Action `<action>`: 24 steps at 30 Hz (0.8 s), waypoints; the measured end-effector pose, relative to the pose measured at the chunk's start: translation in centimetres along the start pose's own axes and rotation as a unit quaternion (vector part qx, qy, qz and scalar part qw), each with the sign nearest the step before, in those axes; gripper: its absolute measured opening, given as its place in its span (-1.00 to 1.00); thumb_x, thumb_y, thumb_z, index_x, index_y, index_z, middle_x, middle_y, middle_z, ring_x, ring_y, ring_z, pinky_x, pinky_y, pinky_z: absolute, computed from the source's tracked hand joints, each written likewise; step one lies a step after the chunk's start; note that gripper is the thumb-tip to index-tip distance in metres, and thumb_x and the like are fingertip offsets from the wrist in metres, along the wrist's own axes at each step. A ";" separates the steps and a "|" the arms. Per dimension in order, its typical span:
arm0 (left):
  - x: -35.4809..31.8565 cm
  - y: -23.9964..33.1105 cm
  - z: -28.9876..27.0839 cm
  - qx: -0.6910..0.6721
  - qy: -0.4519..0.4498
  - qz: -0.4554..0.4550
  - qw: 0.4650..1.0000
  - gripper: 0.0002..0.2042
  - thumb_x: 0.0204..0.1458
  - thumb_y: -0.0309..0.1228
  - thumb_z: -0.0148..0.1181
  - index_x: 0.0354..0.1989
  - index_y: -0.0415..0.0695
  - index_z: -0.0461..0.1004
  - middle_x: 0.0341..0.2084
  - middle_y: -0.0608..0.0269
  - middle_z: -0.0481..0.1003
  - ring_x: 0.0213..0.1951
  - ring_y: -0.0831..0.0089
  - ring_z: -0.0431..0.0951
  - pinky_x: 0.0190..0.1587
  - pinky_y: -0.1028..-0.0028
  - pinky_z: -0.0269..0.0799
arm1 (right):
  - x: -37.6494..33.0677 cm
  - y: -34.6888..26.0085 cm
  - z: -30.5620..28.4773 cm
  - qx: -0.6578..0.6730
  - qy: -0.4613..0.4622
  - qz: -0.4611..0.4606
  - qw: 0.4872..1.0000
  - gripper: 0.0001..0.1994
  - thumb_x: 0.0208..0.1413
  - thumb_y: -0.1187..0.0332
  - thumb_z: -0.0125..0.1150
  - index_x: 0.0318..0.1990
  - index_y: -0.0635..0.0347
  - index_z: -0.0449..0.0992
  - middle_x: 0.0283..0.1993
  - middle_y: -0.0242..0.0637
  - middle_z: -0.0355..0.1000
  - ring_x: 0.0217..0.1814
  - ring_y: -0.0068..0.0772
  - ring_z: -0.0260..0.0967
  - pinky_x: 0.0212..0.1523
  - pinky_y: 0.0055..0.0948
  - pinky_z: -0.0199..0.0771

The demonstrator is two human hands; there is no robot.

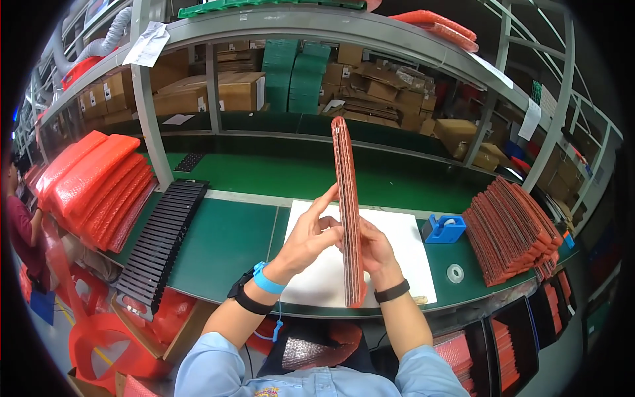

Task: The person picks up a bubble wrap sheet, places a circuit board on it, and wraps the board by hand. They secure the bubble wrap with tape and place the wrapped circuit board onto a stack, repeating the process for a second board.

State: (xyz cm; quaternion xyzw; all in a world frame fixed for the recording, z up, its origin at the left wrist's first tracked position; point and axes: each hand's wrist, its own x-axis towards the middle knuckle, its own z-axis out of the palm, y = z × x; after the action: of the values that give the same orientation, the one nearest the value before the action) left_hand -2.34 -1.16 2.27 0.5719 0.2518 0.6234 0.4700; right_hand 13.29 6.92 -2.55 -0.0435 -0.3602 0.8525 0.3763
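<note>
1. While held edge-on above the white sheet [410, 264], red bubble-wrap pack [348, 212] stands nearly upright, top end toward the shelving, lower end near the bench's front edge.
2. Left hand [309, 235]: grip clasping the pack's left face at mid-height, index finger stretched up along it, other fingers curled against the edge. Blue wristband [268, 279] and black strap on that wrist.
3. Right hand [376, 246]: grip closed on the pack's right face, fingers wrapped from behind, just opposite the left. Black band [391, 291] on the wrist.
4. Green bench [225, 241] under both hands; white sheet lying flat on it, directly beneath the pack.
5. Right of the sheet: blue tape dispenser [443, 228], small clear tape roll [455, 272] near it, then a leaning row of red packs [512, 231].
6. Left of the sheet: stack of black slotted trays [162, 241]; beyond it, pile of red bubble bags [99, 185].
7. Behind the bench: cardboard boxes [218, 92] and green stacked trays [294, 76] on the shelf.
8. Far left edge: another person's sleeve [20, 228], well apart.
</note>
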 end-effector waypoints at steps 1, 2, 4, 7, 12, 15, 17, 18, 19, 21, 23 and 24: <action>0.0 0.0 0.2 0.006 0.005 -0.004 1.000 -0.26 0.02 -0.50 0.08 0.41 -0.26 -0.06 0.23 0.02 0.16 -0.27 0.48 0.42 -0.28 0.48 0.52 | -0.1 0.0 -0.2 -0.004 0.012 0.001 1.000 -0.60 0.27 0.28 0.01 0.20 0.28 0.29 -0.16 -0.21 0.46 -0.21 -0.29 0.48 -0.18 -0.33 0.56; 0.0 -0.1 0.3 0.012 0.011 -0.007 1.000 -0.24 -0.02 -0.53 0.08 0.41 -0.26 -0.06 0.24 0.01 0.15 -0.27 0.47 0.42 -0.30 0.49 0.53 | -0.2 0.0 -0.3 -0.008 0.024 0.003 1.000 -0.59 0.27 0.29 0.01 0.20 0.29 0.29 -0.17 -0.21 0.46 -0.23 -0.29 0.47 -0.20 -0.34 0.55; 0.0 -0.2 0.3 0.014 0.011 -0.010 1.000 -0.24 -0.03 -0.53 0.07 0.42 -0.26 -0.07 0.24 0.01 0.14 -0.27 0.47 0.42 -0.31 0.49 0.54 | 0.0 0.1 -0.6 -0.011 0.032 0.005 0.999 -0.58 0.26 0.29 0.02 0.21 0.29 0.28 -0.18 -0.22 0.45 -0.26 -0.29 0.46 -0.22 -0.34 0.55; -0.5 0.0 0.3 0.015 0.009 -0.016 1.000 -0.23 -0.04 -0.54 0.06 0.42 -0.25 -0.07 0.25 0.00 0.12 -0.26 0.46 0.42 -0.33 0.49 0.55 | -0.1 0.6 -1.2 0.001 -0.019 0.013 1.000 -0.58 0.26 0.29 0.02 0.21 0.29 0.28 -0.15 -0.19 0.46 -0.22 -0.29 0.49 -0.18 -0.32 0.56; -0.9 0.5 1.3 0.063 0.012 -0.032 0.997 -0.19 -0.05 -0.48 0.14 0.42 -0.26 -0.09 0.25 0.09 0.17 -0.15 0.49 0.43 -0.07 0.45 0.43 | -1.0 0.0 -0.9 0.019 -0.027 0.001 0.999 -0.56 0.26 0.30 0.01 0.23 0.30 0.26 -0.07 -0.14 0.47 -0.11 -0.27 0.51 -0.07 -0.30 0.55; -0.4 -0.6 0.5 0.062 -0.011 -0.035 0.997 -0.21 -0.05 -0.48 0.14 0.42 -0.26 -0.06 0.29 0.09 0.16 -0.06 0.44 0.46 0.04 0.38 0.46 | -1.5 -0.6 -0.8 -0.043 0.021 0.001 0.999 -0.57 0.25 0.28 0.07 0.21 0.31 0.30 0.03 -0.14 0.47 0.01 -0.31 0.48 0.07 -0.36 0.49; -1.1 -0.5 0.0 0.027 -0.005 -0.019 0.999 -0.23 -0.04 -0.49 0.10 0.40 -0.31 -0.05 0.30 0.00 0.14 -0.13 0.38 0.51 -0.12 0.39 0.53 | -2.7 -2.7 -1.0 -0.058 0.061 -0.030 0.996 -0.57 0.24 0.29 0.11 0.19 0.31 0.33 0.05 -0.15 0.46 0.03 -0.34 0.47 0.09 -0.39 0.46; -1.6 0.0 0.2 0.026 -0.001 -0.025 0.999 -0.23 -0.06 -0.51 0.09 0.40 -0.32 -0.05 0.30 -0.02 0.13 -0.14 0.36 0.51 -0.12 0.39 0.53 | -3.9 -4.5 0.0 -0.121 0.076 -0.047 0.989 -0.62 0.24 0.34 0.12 0.16 0.31 0.36 0.02 -0.21 0.48 -0.02 -0.41 0.46 0.05 -0.42 0.46; -2.3 0.4 0.1 0.028 0.012 -0.028 0.999 -0.23 -0.08 -0.52 0.07 0.39 -0.34 -0.04 0.31 -0.04 0.13 -0.14 0.34 0.52 -0.11 0.39 0.53 | -4.9 -6.4 1.2 -0.183 0.087 -0.055 0.978 -0.67 0.24 0.39 0.12 0.12 0.31 0.40 -0.02 -0.27 0.49 -0.06 -0.49 0.45 0.00 -0.45 0.47; -3.4 0.0 -1.2 0.025 0.020 -0.051 0.998 -0.25 -0.12 -0.54 0.06 0.37 -0.34 0.04 0.33 -0.08 0.11 -0.17 0.32 0.53 -0.14 0.37 0.56 | -8.9 -12.1 3.6 -0.366 0.151 -0.093 0.913 -0.61 0.17 0.42 0.20 0.14 0.32 0.39 0.02 -0.27 0.48 0.02 -0.48 0.44 0.07 -0.44 0.45; -4.8 -0.2 -3.1 0.060 0.014 -0.074 0.995 -0.27 -0.10 -0.49 0.07 0.35 -0.35 0.08 0.30 -0.05 0.15 -0.20 0.34 0.54 -0.18 0.39 0.57 | -12.6 -17.6 6.7 -0.595 0.213 -0.185 0.753 -0.64 0.16 0.43 0.20 0.10 0.35 0.42 0.00 -0.30 0.49 -0.02 -0.51 0.44 0.03 -0.44 0.46; -5.2 -0.4 -3.9 0.100 0.022 -0.101 0.990 -0.30 -0.08 -0.43 0.09 0.33 -0.36 0.12 0.28 -0.02 0.19 -0.23 0.35 0.54 -0.21 0.41 0.59 | -13.9 -20.4 7.6 -0.718 0.233 -0.221 0.618 -0.64 0.12 0.44 0.22 0.07 0.38 0.43 -0.03 -0.27 0.50 -0.05 -0.48 0.46 -0.02 -0.41 0.47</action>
State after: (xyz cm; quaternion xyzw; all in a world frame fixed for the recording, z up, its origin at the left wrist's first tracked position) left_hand -6.46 -4.64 -1.46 0.5735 0.3794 0.5571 0.4656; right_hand 32.99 2.49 13.48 -0.4162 -0.7563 0.1751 0.4734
